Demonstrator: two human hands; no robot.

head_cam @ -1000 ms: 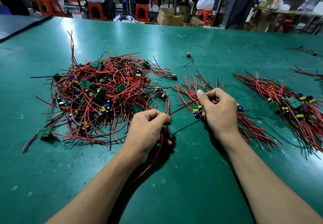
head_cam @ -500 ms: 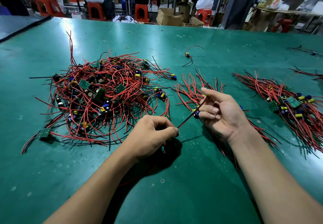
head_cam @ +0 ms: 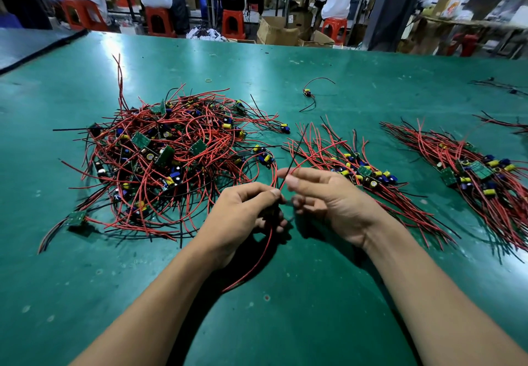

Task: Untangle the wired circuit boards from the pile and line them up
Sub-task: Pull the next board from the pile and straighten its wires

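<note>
A tangled pile of wired circuit boards [head_cam: 165,160], red and black leads with small green boards, lies on the left of the green table [head_cam: 314,294]. To the right lies a lined-up row of boards [head_cam: 363,174], and a second row [head_cam: 471,174] further right. My left hand [head_cam: 245,214] grips one wired board just in front of the pile; its red wire [head_cam: 251,268] trails down toward me. My right hand [head_cam: 328,197] pinches that board's wire ends between thumb and forefinger, a black lead [head_cam: 297,148] sticking up. The board itself is hidden inside my left fingers.
A single wired board [head_cam: 308,93] lies alone further back, with a rubber band [head_cam: 209,80] near it. More loose wires [head_cam: 503,88] lie at the far right. People sit on red stools [head_cam: 233,23] beyond the table's far edge, among cardboard boxes [head_cam: 277,33].
My right hand has left the lined-up row and come over to my left hand, taking hold of the wire ends. My left hand has lifted slightly with the board; the red wire now hangs below it.
</note>
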